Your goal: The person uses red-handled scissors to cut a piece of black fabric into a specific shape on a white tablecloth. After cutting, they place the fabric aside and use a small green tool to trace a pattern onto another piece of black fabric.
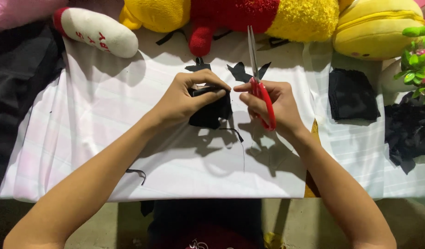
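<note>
Item: black fabric piece, pinched between thumb and fingers of my left hand, held above the white cloth on the counter.

Item: red-handled scissors, gripped in my right hand, fingers closed through the loops; blades together, long axis pointing away from me. The fabric lies just left of the scissors, nearer my left hand.

Nearby: black offcuts beyond the hands; folded black stack right; yellow-and-red plush toys along the far edge; white plush foot with red letters, far left.
</note>
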